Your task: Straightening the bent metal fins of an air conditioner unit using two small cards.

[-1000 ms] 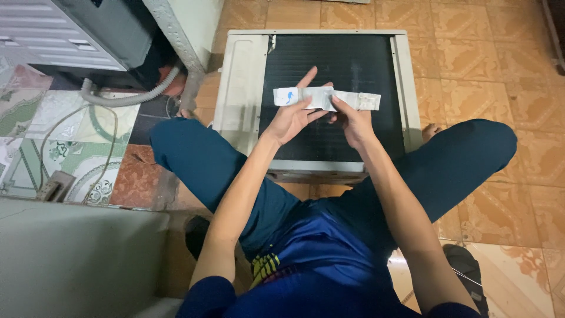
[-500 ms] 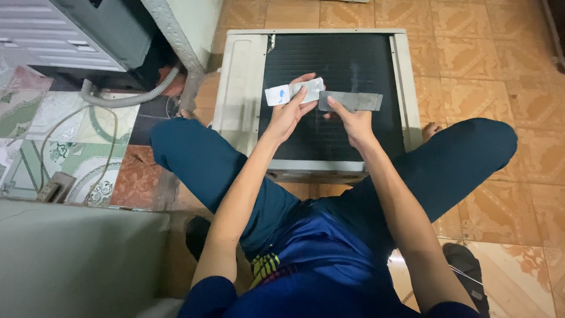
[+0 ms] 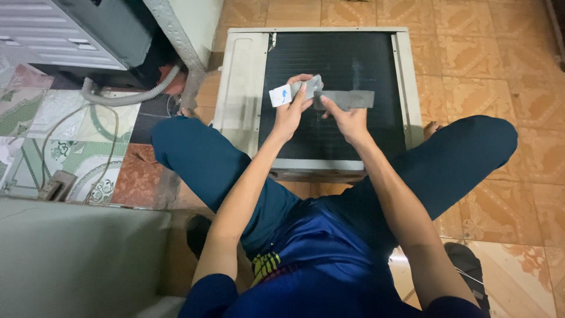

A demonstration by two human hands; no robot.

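The left hand (image 3: 289,109) pinches the white, peeled-back end of a grey adhesive strip (image 3: 347,99). The right hand (image 3: 347,121) presses fingertips on the strip's grey part, above the dark fins of an air-conditioner unit (image 3: 241,82) lying on the tiled floor (image 3: 482,59)

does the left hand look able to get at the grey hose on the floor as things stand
Probably not at once: the left hand holds a strip, and the hose lies beyond the raised left knee.
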